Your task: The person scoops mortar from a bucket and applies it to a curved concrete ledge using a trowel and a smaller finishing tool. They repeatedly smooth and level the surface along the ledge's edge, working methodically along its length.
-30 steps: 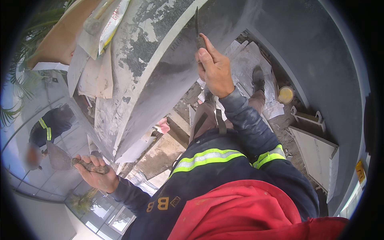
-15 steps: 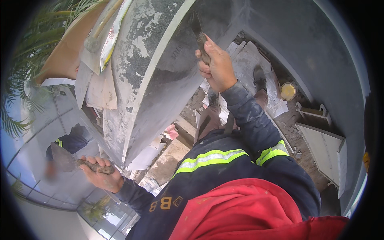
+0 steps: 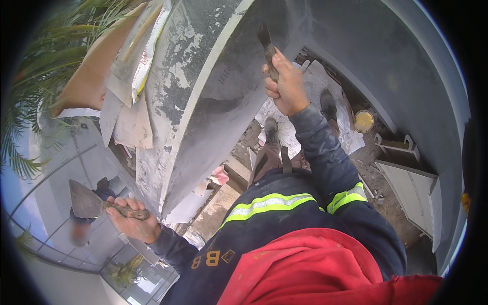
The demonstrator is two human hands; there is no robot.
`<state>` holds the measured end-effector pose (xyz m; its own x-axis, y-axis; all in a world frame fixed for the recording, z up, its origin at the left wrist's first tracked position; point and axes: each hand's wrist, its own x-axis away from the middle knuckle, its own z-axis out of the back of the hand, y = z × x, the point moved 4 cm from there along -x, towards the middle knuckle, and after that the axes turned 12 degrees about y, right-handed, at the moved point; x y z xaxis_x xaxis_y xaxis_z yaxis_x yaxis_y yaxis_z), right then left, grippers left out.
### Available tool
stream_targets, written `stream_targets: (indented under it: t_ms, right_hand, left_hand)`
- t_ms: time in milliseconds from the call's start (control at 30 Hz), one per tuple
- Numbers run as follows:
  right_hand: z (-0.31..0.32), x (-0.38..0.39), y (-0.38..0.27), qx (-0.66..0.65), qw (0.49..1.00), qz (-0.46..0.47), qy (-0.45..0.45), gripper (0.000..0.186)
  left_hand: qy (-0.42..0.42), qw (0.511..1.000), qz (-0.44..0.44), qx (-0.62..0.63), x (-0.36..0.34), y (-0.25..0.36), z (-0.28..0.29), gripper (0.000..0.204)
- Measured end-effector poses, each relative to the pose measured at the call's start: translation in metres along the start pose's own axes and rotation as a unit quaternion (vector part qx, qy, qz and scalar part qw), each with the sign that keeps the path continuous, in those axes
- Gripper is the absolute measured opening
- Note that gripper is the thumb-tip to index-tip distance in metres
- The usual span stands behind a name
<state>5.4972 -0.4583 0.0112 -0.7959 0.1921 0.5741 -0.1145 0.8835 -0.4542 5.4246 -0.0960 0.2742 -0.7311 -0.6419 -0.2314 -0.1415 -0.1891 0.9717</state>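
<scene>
My right hand (image 3: 287,87) is closed round the handle of a putty knife (image 3: 265,39). Its narrow dark blade points up, close to the smooth grey inner face of a low wall (image 3: 223,96); whether it touches is hard to tell. At lower left, my left hand (image 3: 131,219) grips the worn handle of a pointing trowel (image 3: 84,200). The trowel's broad grey blade points up and left, away from the wall. A pale edge (image 3: 203,76) separates that inner face from a patchy, plaster-spotted top.
A mallet-like tool (image 3: 124,63) and a white-yellow bag (image 3: 145,66) lie on the wall top. Below stand a yellow-filled tub (image 3: 364,121) and a leaning panel (image 3: 409,188). Sheets (image 3: 325,76) cover the ground by my feet. Palm fronds (image 3: 56,56) hang left; a blurred person (image 3: 81,229) appears behind the trowel.
My right hand and the putty knife have shifted right along the wall. My left hand with the trowel stays nearly in place. The blurred person has moved lower, and the view has shifted slightly.
</scene>
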Motion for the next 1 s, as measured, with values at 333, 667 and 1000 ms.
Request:
stream_targets:
  t_ms: [333, 667, 1000]
  right_hand:
    - [-0.021, 0.039, 0.045, 0.156, 0.977, 0.085, -0.114, 0.055]
    - [-0.016, 0.001, 0.022, 0.183, 0.973, 0.134, -0.031, 0.055]
    - [0.004, 0.003, 0.037, 0.195, 0.973, 0.120, -0.023, 0.055]
  left_hand:
    - [-0.050, 0.999, 0.019, 0.002, -0.007, -0.012, -0.021, 0.038]
    - [-0.027, 1.000, 0.011, -0.006, -0.013, -0.009, -0.028, 0.037]
    - [-0.046, 0.999, 0.011, 0.007, -0.007, -0.009, -0.026, 0.037]
